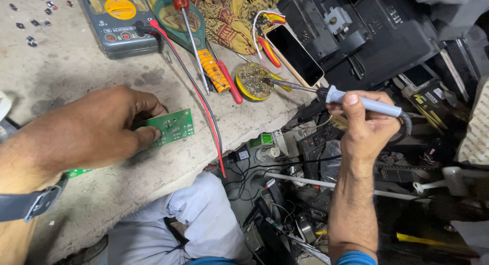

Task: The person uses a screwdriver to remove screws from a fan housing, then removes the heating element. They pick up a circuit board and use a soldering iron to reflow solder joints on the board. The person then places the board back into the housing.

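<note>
A worn, stained grey concrete workbench (66, 66) is seen, its edge chipped. Directly on it are laid a green rectangular circuit board (170, 126), a grey and yellow multimeter (118, 20) with red and black leads (196, 87), a round yellow tin of flux (253, 80), red-handled and orange-handled screwdrivers (196, 46), small dark metal parts (33, 18), and a patterned yellow cloth (232, 15).

A phone (294, 53) with a dark rectangular screen lies at the bench's edge. A grey multimeter (118, 21) with a yellow dial sits top left.
</note>
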